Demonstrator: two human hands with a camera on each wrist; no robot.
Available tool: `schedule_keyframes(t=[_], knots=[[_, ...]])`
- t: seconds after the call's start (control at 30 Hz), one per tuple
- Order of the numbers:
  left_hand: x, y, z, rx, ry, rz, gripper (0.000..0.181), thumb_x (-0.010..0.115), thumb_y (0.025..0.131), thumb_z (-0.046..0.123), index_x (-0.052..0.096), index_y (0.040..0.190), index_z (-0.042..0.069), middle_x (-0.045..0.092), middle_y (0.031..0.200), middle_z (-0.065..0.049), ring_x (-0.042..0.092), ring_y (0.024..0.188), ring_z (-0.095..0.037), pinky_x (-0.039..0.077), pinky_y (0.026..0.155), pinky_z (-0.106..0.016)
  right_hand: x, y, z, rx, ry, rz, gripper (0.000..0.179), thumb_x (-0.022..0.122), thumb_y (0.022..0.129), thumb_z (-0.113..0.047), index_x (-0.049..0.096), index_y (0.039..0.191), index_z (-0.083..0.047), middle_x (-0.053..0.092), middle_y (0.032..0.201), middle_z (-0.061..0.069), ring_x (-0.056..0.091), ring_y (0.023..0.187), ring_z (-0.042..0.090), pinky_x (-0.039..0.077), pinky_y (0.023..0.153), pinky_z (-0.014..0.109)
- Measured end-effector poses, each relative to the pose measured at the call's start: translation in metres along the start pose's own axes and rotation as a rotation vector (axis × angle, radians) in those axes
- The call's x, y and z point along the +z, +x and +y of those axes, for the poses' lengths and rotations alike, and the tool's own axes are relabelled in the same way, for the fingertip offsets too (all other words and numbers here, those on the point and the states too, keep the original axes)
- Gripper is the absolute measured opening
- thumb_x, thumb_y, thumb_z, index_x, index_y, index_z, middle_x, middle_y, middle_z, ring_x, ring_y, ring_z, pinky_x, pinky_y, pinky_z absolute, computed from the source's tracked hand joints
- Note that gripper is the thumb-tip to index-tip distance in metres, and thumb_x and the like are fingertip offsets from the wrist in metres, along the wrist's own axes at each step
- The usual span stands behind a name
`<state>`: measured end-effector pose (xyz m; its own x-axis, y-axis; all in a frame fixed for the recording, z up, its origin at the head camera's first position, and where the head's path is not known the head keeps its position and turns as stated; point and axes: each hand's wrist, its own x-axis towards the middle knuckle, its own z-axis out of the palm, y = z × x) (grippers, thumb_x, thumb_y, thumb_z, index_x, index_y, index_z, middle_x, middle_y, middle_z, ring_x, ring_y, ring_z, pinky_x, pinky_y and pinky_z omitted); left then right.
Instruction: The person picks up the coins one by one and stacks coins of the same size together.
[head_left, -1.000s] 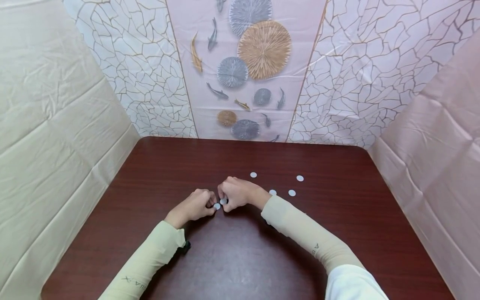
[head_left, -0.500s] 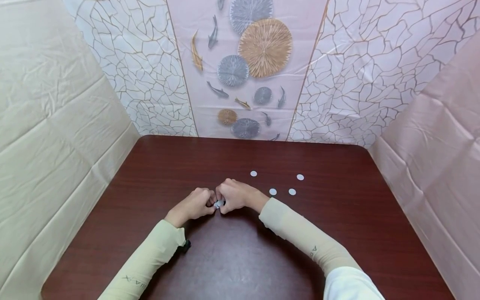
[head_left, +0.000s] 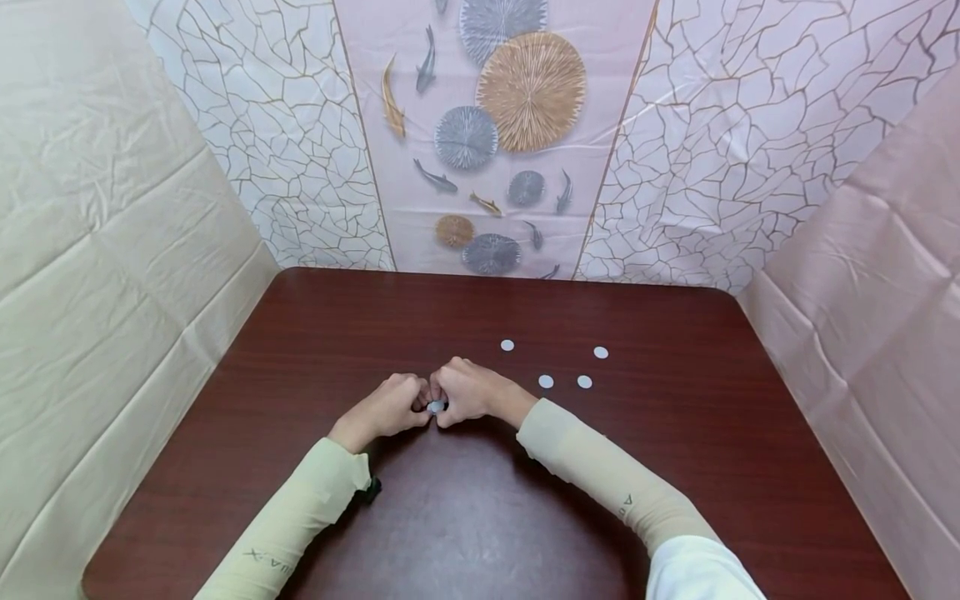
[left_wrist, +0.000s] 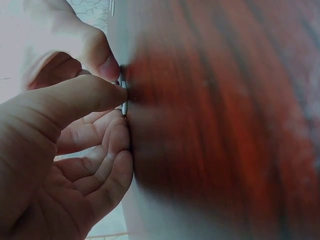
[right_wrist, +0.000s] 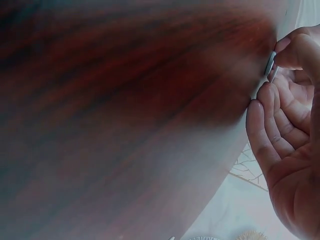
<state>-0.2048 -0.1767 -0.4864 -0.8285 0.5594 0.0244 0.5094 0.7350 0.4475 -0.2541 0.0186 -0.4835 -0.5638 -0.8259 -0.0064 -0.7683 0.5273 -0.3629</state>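
Observation:
Two small white round discs [head_left: 436,407] overlap between the fingertips of both hands, at or just above the tabletop. My left hand [head_left: 388,407] pinches the lower disc [left_wrist: 124,100] from the left with thumb and fingers. From the right, my right hand [head_left: 468,392] holds the upper disc between thumb and fingers. Both hands' fingertips nearly meet around the pair. Seen edge-on in the right wrist view, one thin disc [right_wrist: 270,64] sits by the thumb. Fingers hide most of both discs, so how squarely they lie on each other is unclear.
Several more white discs lie flat and apart on the dark red-brown table [head_left: 480,517], among them a far-left disc [head_left: 507,345] and a far-right disc [head_left: 601,352]. A patterned cloth [head_left: 487,150] hangs behind the table, with plain cloth at both sides.
My right hand has moved slightly left, bringing its disc from beside the left hand's disc to over it. My left hand has stayed in place.

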Motion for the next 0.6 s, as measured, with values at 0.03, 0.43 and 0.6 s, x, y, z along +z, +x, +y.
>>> schedule_keyframes(t=[0.03, 0.43, 0.6], knots=[[0.0, 0.0, 0.0001, 0.0, -0.001, -0.002, 0.009, 0.077, 0.089, 0.006, 0.068, 0.087, 0.009, 0.064, 0.08, -0.001, 0.053, 0.072, -0.008, 0.045, 0.065, -0.021, 0.0001, -0.0003, -0.0004, 0.005, 0.001, 0.001, 0.017, 0.085, 0.076, -0.023, 0.074, 0.087, -0.015, 0.076, 0.081, -0.008, 0.064, 0.073, -0.004, 0.051, 0.068, 0.012], [-0.0006, -0.0011, -0.001, 0.003, -0.02, -0.001, 0.009, 0.077, 0.09, 0.006, 0.068, 0.087, 0.007, 0.063, 0.08, -0.002, 0.052, 0.074, -0.009, 0.046, 0.066, -0.022, 0.0025, 0.0002, -0.003, 0.02, -0.017, 0.025, 0.018, 0.086, 0.076, -0.023, 0.074, 0.088, -0.016, 0.073, 0.081, -0.009, 0.064, 0.073, -0.002, 0.052, 0.068, 0.013], [-0.0015, -0.001, -0.0008, 0.002, -0.028, -0.011, 0.007, 0.077, 0.09, 0.006, 0.07, 0.091, 0.006, 0.066, 0.084, -0.003, 0.055, 0.076, -0.009, 0.048, 0.068, -0.022, 0.0023, -0.0004, -0.003, 0.02, -0.016, 0.022, 0.019, 0.087, 0.077, -0.022, 0.075, 0.089, -0.016, 0.074, 0.084, -0.008, 0.065, 0.077, -0.001, 0.053, 0.07, 0.014]])
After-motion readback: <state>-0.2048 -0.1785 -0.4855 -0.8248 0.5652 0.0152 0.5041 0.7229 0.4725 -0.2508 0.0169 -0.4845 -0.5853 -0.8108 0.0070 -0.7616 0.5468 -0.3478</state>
